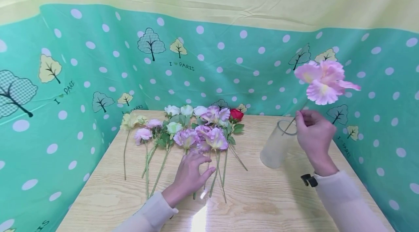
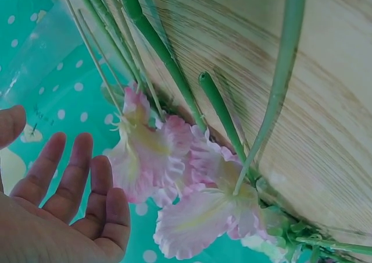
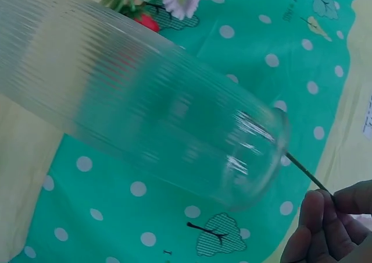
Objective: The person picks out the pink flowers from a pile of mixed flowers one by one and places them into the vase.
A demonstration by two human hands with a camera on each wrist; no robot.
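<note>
My right hand (image 1: 315, 135) pinches the thin stem (image 3: 308, 173) of a pink artificial iris-like flower (image 1: 325, 81) between thumb and fingers. The bloom stands above the hand, while the stem's lower end reaches past the rim into a clear ribbed glass vase (image 1: 276, 148). That vase stands upright at the right of the table. My left hand (image 1: 193, 172) hovers by the stems of several pink-purple flowers (image 1: 214, 137), its fingers loosely bent and apart. In the left wrist view, nothing lies between the left fingers (image 2: 72, 176), and the pink blooms (image 2: 197, 216) are beside them.
Across the wooden table (image 1: 248, 203) lie more artificial flowers: white roses (image 1: 186, 110), a red rose (image 1: 236, 114), light pink blooms (image 1: 143, 135) and a cream flower (image 1: 131, 120). Their stems point toward the front. A green dotted curtain (image 1: 209, 68) borders the table's back and sides.
</note>
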